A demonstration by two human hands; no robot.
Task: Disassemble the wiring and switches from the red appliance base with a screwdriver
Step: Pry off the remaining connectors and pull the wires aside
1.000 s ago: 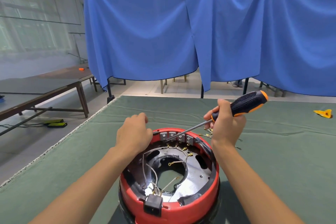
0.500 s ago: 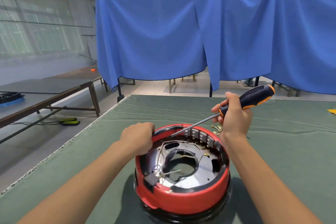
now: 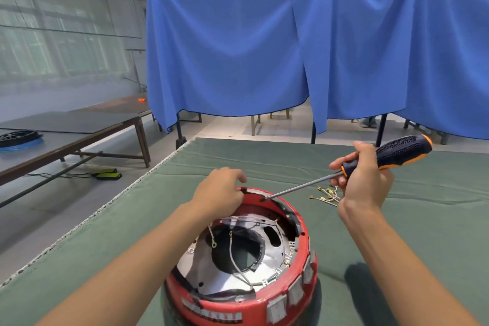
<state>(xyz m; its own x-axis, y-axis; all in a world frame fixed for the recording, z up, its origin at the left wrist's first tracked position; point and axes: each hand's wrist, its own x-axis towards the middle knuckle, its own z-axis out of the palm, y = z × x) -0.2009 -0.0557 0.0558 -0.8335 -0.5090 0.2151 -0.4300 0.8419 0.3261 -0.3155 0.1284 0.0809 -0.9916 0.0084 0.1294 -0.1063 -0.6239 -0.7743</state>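
The round red appliance base (image 3: 232,304) stands on the green cloth in front of me, open side up. Inside it are a silver metal plate and thin loose wires (image 3: 232,254). A row of grey switches (image 3: 293,292) lines its right rim. My left hand (image 3: 221,192) grips the far rim of the base. My right hand (image 3: 362,180) holds a black and orange screwdriver (image 3: 402,152). The screwdriver's shaft slants down to the left and its tip sits at the far inner rim, just right of my left hand.
A small heap of removed wire terminals (image 3: 326,196) lies on the green table cloth (image 3: 264,161) right of the base. The cloth's left edge runs diagonally close to the base. Blue curtains (image 3: 264,47) hang behind. A long dark table (image 3: 79,124) stands left.
The base has been turned clockwise, so the row of switches went from the far rim to the right rim. The screwdriver stays at the far rim. The camera has shifted left.
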